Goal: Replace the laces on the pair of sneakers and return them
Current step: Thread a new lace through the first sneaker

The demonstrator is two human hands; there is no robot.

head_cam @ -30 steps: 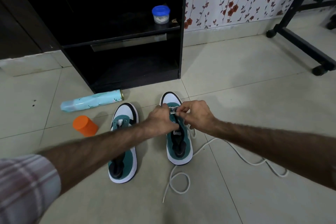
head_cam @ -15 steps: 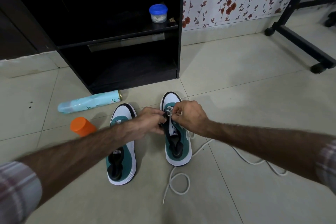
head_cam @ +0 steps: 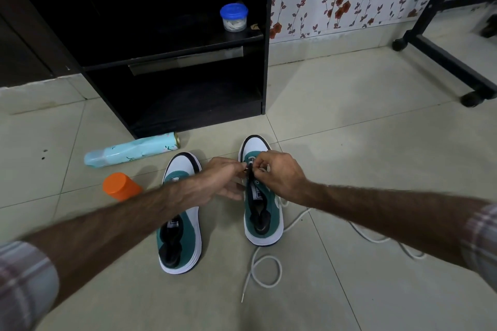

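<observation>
Two green, white and black sneakers stand side by side on the tiled floor, toes away from me. The right sneaker (head_cam: 262,220) has a white lace (head_cam: 265,269) trailing from it in loops across the floor. My right hand (head_cam: 279,176) pinches the lace at the eyelets near the toe. My left hand (head_cam: 215,183) reaches across, its fingertips pinching at the same eyelets beside the black tongue. The left sneaker (head_cam: 183,236) shows no lace and is partly hidden under my left forearm.
A pale blue spray can (head_cam: 131,152) lies on the floor left of the shoes, with an orange cap (head_cam: 121,187) beside it. A black cabinet (head_cam: 188,67) stands behind, holding a blue-lidded jar (head_cam: 234,17). A black wheeled frame (head_cam: 441,62) stands at the right.
My left hand has slid back a little and opened its lower fingers. My right hand stays pinched at the front eyelets. The view has tilted down slightly.
</observation>
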